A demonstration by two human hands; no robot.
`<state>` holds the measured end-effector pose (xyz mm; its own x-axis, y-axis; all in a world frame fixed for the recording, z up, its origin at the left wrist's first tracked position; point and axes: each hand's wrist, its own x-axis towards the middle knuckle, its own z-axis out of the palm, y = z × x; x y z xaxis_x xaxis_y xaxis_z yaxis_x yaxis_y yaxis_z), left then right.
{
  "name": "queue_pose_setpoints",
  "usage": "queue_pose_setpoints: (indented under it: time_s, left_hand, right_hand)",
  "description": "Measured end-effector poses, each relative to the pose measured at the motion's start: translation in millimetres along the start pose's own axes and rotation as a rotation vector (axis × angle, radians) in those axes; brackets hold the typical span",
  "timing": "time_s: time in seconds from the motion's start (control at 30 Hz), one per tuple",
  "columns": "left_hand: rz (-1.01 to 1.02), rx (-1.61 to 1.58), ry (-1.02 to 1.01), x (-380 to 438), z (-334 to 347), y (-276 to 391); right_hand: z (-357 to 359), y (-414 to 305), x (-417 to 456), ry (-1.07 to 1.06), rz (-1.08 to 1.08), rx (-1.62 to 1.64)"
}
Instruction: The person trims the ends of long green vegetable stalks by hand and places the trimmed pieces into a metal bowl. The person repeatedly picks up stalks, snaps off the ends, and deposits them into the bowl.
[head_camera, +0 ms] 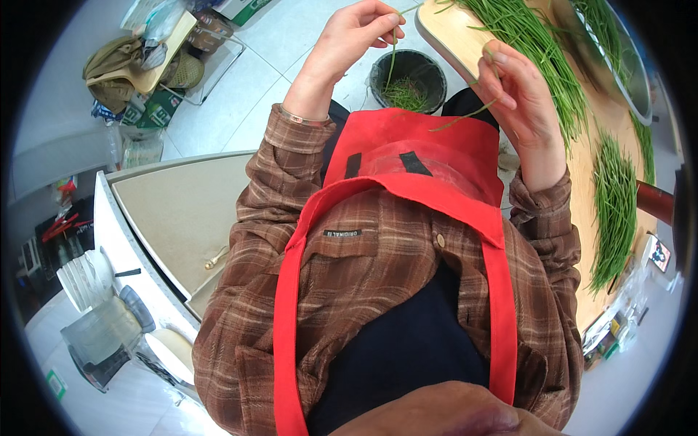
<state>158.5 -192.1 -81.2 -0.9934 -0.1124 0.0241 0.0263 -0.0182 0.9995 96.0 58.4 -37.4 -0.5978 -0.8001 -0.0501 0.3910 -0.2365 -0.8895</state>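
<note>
My left hand (pixel 362 27) pinches a thin green stalk (pixel 392 60) between thumb and fingers. That stalk hangs over a black bucket (pixel 439 76), which holds green trimmings (pixel 406 95). Level with the bucket on the right, my right hand (pixel 515 90) is raised with bent fingers around thin green stalks. One of them, a limp stalk (pixel 463 117), trails from its lower fingers above my red apron (pixel 414 147). Beside this hand, a large heap of garlic chives (pixel 537 60) lies on a light wooden table (pixel 452 24).
A smaller chive bundle (pixel 613 212) lies nearer me on the table, close to a dark red cylindrical object (pixel 654 201). A shiny metal container (pixel 635 90) stands at the far right. Left are a loaded chair (pixel 155 65), a beige-topped surface (pixel 174 201) and stacked white bowls (pixel 84 278).
</note>
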Motion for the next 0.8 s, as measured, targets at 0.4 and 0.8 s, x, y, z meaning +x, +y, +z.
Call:
queue_pose_setpoints:
  time_s: [0.4,0.8]
  left_hand:
    - [-0.132,-0.272,0.019,-9.3,-2.1,7.8]
    - [-0.151,-0.399,-0.126,-5.8,26.0,15.1]
  right_hand:
    - [8.5,16.7,29.4,0.184,-0.189,-0.756]
    - [17.4,13.8,27.7,0.221,-0.28,-1.07]
